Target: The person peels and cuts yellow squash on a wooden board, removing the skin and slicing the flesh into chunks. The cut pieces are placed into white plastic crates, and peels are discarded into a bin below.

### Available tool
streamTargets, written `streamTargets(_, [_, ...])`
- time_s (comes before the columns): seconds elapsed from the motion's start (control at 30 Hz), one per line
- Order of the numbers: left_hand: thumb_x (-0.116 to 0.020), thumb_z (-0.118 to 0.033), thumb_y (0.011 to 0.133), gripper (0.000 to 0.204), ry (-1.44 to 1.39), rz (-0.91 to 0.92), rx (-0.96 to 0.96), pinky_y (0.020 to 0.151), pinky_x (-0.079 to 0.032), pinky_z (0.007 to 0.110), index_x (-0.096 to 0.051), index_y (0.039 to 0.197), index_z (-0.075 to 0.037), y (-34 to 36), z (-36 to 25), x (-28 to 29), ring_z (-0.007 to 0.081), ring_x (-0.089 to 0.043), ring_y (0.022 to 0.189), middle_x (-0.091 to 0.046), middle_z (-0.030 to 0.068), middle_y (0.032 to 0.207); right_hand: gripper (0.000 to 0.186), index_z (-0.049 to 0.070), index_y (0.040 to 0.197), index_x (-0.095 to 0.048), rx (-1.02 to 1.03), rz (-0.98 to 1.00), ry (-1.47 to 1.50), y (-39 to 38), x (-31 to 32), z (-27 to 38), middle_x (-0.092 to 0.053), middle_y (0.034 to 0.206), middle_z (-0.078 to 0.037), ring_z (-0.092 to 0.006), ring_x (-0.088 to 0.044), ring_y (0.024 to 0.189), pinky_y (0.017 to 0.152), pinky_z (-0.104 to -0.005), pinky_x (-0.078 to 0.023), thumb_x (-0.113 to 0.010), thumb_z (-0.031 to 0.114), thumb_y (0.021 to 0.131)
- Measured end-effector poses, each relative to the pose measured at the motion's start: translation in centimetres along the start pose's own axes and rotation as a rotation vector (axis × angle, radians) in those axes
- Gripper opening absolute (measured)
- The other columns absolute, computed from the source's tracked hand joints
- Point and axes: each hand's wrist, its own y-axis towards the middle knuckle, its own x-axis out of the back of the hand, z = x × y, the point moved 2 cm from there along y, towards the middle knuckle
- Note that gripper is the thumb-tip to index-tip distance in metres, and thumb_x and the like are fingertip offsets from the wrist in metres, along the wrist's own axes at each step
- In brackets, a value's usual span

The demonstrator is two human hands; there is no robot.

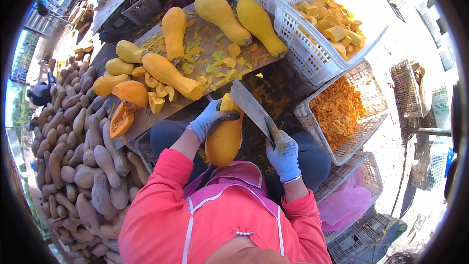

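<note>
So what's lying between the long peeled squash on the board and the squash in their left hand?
In the head view, only the board's front edge and a dark gap separate the long peeled squash from the held squash.

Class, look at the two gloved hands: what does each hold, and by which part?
Left hand grips the peeled orange squash near its upper end; right hand holds the broad steel cleaver by its handle.

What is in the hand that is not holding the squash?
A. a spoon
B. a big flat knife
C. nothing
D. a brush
B. The gloved right hand grips a broad cleaver whose blade rests against the top of the peeled squash, which the left hand steadies.
</note>
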Motion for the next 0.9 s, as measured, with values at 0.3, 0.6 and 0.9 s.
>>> streamTargets(0.3, [-0.048, -0.024, 0.104, 0.034, -0.478, 0.027, 0.294, 0.091, -0.058, 0.040, -0.059, 0.126, -0.001, 0.2, -0.9, -3.3, 0.0245, -0.071, 0.101, -0.069, 0.0148, 0.117, 0.069, 0.025, 0.139, -0.058, 0.228, 0.084, -0.420, -0.2, 2.5, 0.7, -0.056, 0.083, -0.005, -0.0257, -0.062, 0.074, 0.063, -0.0402, -0.050, -0.074, 0.016, 0.072])
streamTargets(0.6, [-0.072, -0.019, 0.091, 0.034, 0.062, 0.177, 0.207, 0.089, -0.053, 0.029, -0.064, 0.122, -0.006, 0.8, -1.8, -4.3, 0.0127, -0.066, 0.100, -0.070, 0.0057, 0.107, 0.068, 0.023, 0.140, -0.057, 0.431, 0.151, -0.426, 2.4, 2.6, -1.4, -0.055, 0.079, -0.006, -0.0256, -0.061, 0.070, 0.061, -0.0391, -0.049, -0.074, 0.017, 0.075])
streamTargets(0.9, [-0.085, -0.023, 0.076, 0.051, 0.182, 0.014, 0.080, 0.088, -0.049, 0.029, -0.064, 0.119, -0.005, 3.0, -6.7, -0.9, 0.0135, -0.063, 0.095, -0.069, 0.0037, 0.105, 0.055, 0.018, 0.139, -0.056, -0.219, 0.119, -0.136, 7.8, 1.8, -6.2, -0.068, 0.089, -0.021, -0.0391, -0.067, 0.081, 0.074, -0.0475, -0.054, -0.063, 0.016, 0.085])
